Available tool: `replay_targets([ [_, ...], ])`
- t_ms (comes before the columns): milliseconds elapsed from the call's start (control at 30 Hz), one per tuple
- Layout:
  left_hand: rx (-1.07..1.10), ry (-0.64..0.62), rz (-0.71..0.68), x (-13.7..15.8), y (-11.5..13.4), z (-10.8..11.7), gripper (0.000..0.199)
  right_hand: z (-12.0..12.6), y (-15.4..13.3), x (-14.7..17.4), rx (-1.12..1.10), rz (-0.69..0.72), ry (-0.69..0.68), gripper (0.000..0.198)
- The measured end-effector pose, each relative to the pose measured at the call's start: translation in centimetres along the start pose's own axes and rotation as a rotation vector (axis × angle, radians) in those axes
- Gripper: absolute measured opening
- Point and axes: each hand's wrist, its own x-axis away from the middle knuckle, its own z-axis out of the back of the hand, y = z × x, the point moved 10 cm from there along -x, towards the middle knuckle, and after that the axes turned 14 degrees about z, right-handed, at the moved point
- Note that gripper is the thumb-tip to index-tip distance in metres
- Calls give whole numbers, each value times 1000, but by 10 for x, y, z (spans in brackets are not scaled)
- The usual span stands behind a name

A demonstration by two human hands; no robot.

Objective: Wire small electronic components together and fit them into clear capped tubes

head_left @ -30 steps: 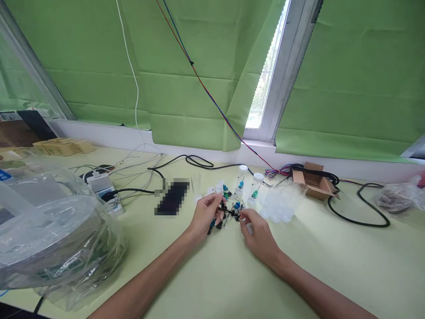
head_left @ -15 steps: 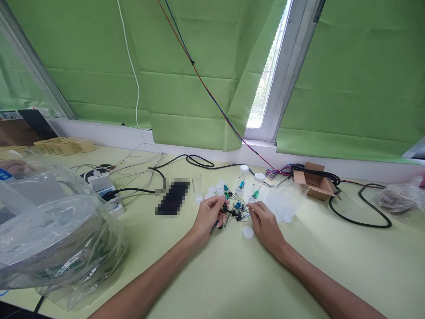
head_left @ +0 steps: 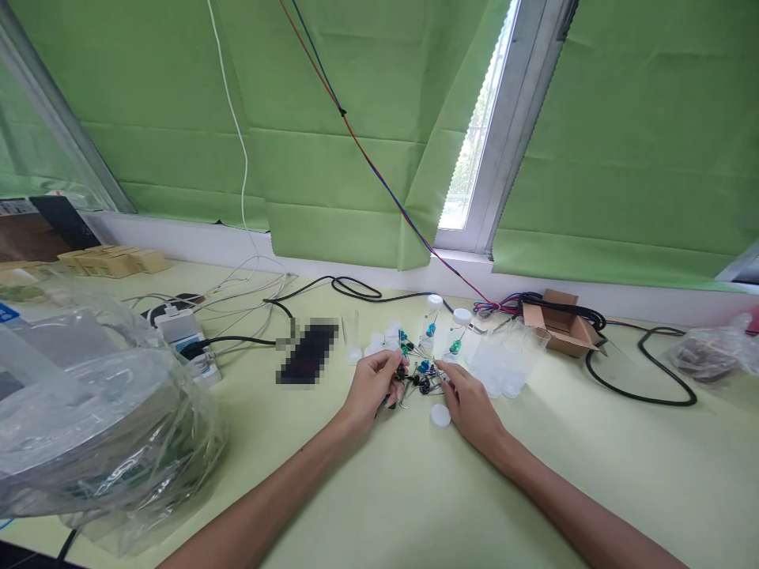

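Note:
On the pale green table lies a pile of small parts (head_left: pixel 424 386), with thin metal pins and blue, green and black pieces. My left hand (head_left: pixel 375 386) is closed at the pile's left edge, its thumb and fingers pressed together around something small and dark that I cannot make out. Across from it, my right hand (head_left: pixel 474 401) reaches to the pile's right edge with fingers stretched out and thumb apart, the fingertips touching metal pins. A round white cap (head_left: pixel 439 416) lies beside the right thumb. Behind the pile stand two clear white-capped tubes (head_left: pixel 433 316) holding blue and green parts.
An uncapped clear tube (head_left: pixel 351 336) stands behind my left hand. Clear plastic pieces (head_left: pixel 504 371) lie to the right, near an open cardboard box (head_left: pixel 557 324). A pixelated dark object (head_left: pixel 308 353), a power strip (head_left: pixel 188 336) and a large plastic-wrapped reel (head_left: pixel 100 411) are leftward.
My right hand has moved slightly left and its fingertips reach further into the pile. The left hand keeps its closed grip in nearly the same spot.

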Motion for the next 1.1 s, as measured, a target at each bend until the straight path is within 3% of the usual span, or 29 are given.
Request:
replay_targets([
  [733, -12, 10, -3, 3, 3, -1, 37, -2, 2, 0, 23, -21, -37, 34],
  [967, -48, 80, -43, 3, 14, 7, 35, 12, -20, -23, 89, 18, -73, 31],
  [1100, -49, 144, -81, 3, 20, 16, 34, 4, -26, -41, 135, 58, -155, 31],
])
